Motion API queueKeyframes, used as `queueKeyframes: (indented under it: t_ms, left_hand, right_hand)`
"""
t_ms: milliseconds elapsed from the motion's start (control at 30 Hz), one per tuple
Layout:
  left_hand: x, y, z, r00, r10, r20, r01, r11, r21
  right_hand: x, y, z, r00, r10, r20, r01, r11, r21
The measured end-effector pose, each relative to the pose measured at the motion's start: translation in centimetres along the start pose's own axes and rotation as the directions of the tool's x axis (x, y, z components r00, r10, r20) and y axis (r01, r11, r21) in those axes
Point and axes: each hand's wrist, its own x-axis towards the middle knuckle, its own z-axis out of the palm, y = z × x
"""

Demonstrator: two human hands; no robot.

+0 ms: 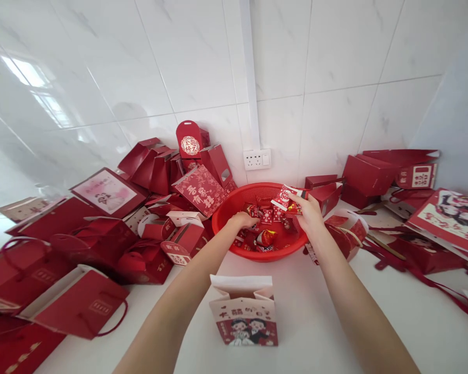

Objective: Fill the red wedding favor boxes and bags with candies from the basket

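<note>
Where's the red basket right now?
Head view, centre: the basket is on the white table, below the wall socket and behind the open paper bag, left hand in it, right hand at its right side.

The left hand point(246, 221) reaches into wrapped sweets point(267, 238) in a red basket point(264, 256); the right point(307, 206) holds a red-and-white packet point(282, 198) at one o'clock; an open cartoon-printed bag point(245, 316) stands at six.
</note>
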Motion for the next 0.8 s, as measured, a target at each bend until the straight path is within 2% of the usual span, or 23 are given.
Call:
queueKeyframes:
  t_ms: [100,233,367,467,500,533,633,667,700,733,800]
  left_hand:
    - [-0.4,0.2,-0.1,0.996,0.066,0.066,-0.061,0.996,-0.066]
    - [-0.8,1.2,-0.2,0.965,0.258,0.041,-0.243,0.945,-0.22]
    - [-1.2,1.9,-0.5,0.905,0.423,-0.041,-0.415,0.86,-0.296]
    - [-2.0,1.9,-0.8,0.838,0.545,0.001,-0.517,0.796,-0.315]
    - [-2.4,1.9,-0.8,0.807,0.587,0.067,-0.539,0.777,-0.324]
    - [-2.7,1.9,-0.7,0.757,0.633,0.159,-0.564,0.757,-0.329]
    - [-3.5,2.1,0.1,0.539,0.73,0.419,-0.708,0.663,-0.245]
    - [-3.6,2.2,0.4,0.488,0.736,0.469,-0.766,0.619,-0.174]
    - [-3.7,2.3,0.6,0.477,0.727,0.493,-0.807,0.585,-0.081]
    - [-3.7,2.4,0.8,0.507,0.708,0.491,-0.82,0.573,0.02]
    - [-3.6,2.5,0.9,0.601,0.654,0.459,-0.784,0.593,0.183]
  right_hand:
    - [0.1,0.1,0.0,1.0,0.0,0.009,0.0,1.0,0.001]
    - [0.1,0.1,0.0,1.0,-0.001,0.019,0.001,1.0,-0.001]
    - [0.0,0.1,0.0,1.0,-0.005,0.024,0.005,1.0,-0.003]
    - [0.0,0.0,0.0,1.0,-0.012,0.018,0.012,1.0,-0.004]
    - [-0.1,0.0,0.0,1.0,-0.014,0.016,0.014,1.0,-0.005]
    - [-0.1,0.0,0.1,1.0,-0.016,0.013,0.016,1.0,-0.005]
    - [-0.3,0.0,0.1,1.0,-0.012,0.009,0.012,1.0,-0.009]
    - [-0.3,0.0,0.1,1.0,-0.01,0.008,0.01,1.0,-0.011]
    - [-0.4,0.0,0.1,1.0,-0.008,0.005,0.008,1.0,-0.014]
    - [-0.4,0.0,0.2,1.0,-0.007,0.002,0.007,1.0,-0.017]
    - [-0.4,-0.1,0.2,1.0,-0.005,-0.002,0.005,1.0,-0.025]
